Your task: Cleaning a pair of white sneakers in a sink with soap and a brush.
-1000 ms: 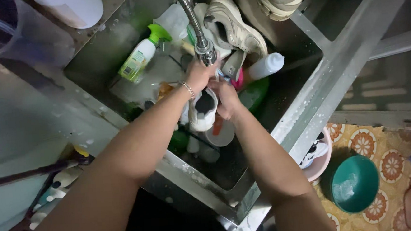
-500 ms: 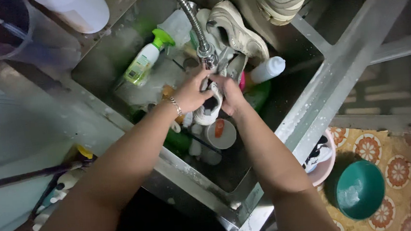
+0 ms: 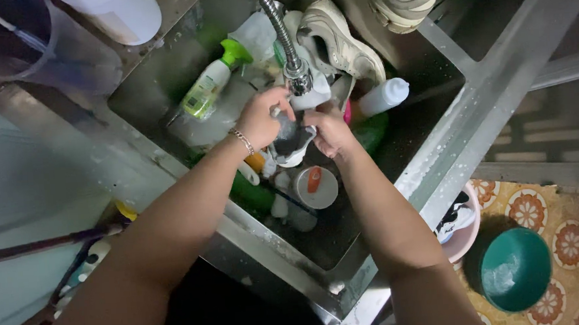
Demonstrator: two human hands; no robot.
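Two hands hold a small shoe under the tap in the sink.

The small shoe (image 3: 293,142) sits in the middle of the frame, just below the tap head (image 3: 300,81). The left hand (image 3: 262,117) is closed on its left side and the right hand (image 3: 331,130) is closed on its right side. Around them is the metal sink (image 3: 430,167). A green spray bottle (image 3: 212,83) lies to the upper left, a big shoe (image 3: 339,42) above, and a round lid (image 3: 316,187) below. A green bowl (image 3: 516,269) sits on the floor at the lower right.
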